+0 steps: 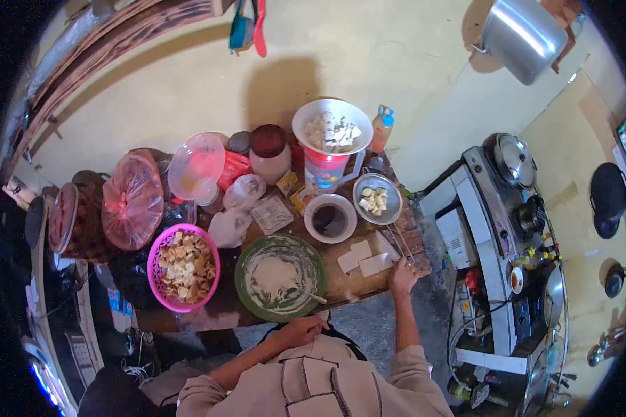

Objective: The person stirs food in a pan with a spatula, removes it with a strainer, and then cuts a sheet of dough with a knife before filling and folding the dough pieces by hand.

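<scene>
In the head view, the right hand (402, 276) has its grip closed on the handle (399, 244) of the strainer (392, 208), near the end of it. White cubes (373, 201) lie in the mesh, out beyond the bowl (352, 219) of dark liquid and to its right. Whether the strainer rests on the table (341, 285) or hangs just above it, I cannot tell.

With the load so far from the fingers, a firm wrist and a level rim look like the best care; a twist could roll the cubes out. Any liquid on them would best drip over the bowl, clear of the white pieces (357, 256) lying below the handle. Smooth, slow motion should suit cubes that look soft.

The left hand (300, 331) is near the close rim of the green basin (242, 278), where a spoon (316, 298) leans; its grip, open or closed, I cannot tell. It could steady the basin.
</scene>
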{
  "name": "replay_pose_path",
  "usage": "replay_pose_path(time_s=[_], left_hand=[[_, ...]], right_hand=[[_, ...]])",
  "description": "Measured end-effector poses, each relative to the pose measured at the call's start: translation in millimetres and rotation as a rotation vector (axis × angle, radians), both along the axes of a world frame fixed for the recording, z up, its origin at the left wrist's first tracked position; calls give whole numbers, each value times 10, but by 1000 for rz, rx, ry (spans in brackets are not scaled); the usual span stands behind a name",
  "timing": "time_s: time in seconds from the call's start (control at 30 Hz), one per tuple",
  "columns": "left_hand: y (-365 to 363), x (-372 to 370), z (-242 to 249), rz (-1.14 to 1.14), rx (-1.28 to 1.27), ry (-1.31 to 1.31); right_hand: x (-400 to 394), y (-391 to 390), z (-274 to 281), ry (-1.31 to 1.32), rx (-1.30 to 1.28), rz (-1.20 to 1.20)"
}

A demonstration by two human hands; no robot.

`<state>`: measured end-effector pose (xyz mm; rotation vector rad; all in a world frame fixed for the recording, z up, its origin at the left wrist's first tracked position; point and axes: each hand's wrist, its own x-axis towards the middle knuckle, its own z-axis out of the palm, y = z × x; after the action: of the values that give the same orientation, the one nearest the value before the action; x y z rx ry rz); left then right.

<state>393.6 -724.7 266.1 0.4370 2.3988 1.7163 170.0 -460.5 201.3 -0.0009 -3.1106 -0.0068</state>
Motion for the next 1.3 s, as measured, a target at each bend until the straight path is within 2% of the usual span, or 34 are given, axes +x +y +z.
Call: replay_pose_path(time_s=[0.03, 0.1, 0.13, 0.17, 0.2, 0.3, 0.37, 0.4, 0.47, 0.5, 0.6, 0.7, 0.8, 0.87, 1.0, 1.17, 1.3], left_hand=[[-41, 5, 38, 5, -26, -29], [-109, 7, 86, 5, -75, -84], [-133, 41, 57, 70, -61, 9], [-167, 44, -6, 134, -45, 105], [-214, 23, -72, 196, -31, 208], [-470, 23, -222, 477, -192, 489], [-651, 83, -176, 643, -202, 410], [-729, 102, -137, 722, -205, 368], [-841, 171, -182, 852, 110, 176], [-876, 168, -194, 907, 268, 77], [-949, 109, -71, 972, 354, 60], [-940, 51, 26, 969, 382, 33], [-970, -1, -55, 842, 351, 82], [-956, 14, -16, 824, 360, 46], [-958, 6, 57, 832, 415, 5], [-1007, 2, -76, 778, 337, -37], [-1047, -36, -71, 774, 337, -69]], right_hand=[[-77, 18, -29, -68, -13, -41], [-194, 18, -77, 110, -15, 43], [-192, -12, -79, 197, -14, 79], [-237, -16, -51, -27, -30, 6], [-263, -31, -56, -12, -44, 17], [-334, -48, -93, 8, -58, 52], [-320, -48, -49, -20, -26, 72], [-256, -70, -27, 101, -31, 79], [-55, -216, 18, 348, -39, 89], [47, -318, 52, 430, -168, 73], [260, -557, -42, 403, -353, 258], [239, -807, -254, 269, -415, 295], [385, -1115, 134, 208, -350, 257], [363, -1158, 143, 184, -320, 315], [226, -1150, 58, 166, -271, 539], [147, -1066, -93, 244, -352, 619], [162, -1097, 64, 242, -451, 656]])
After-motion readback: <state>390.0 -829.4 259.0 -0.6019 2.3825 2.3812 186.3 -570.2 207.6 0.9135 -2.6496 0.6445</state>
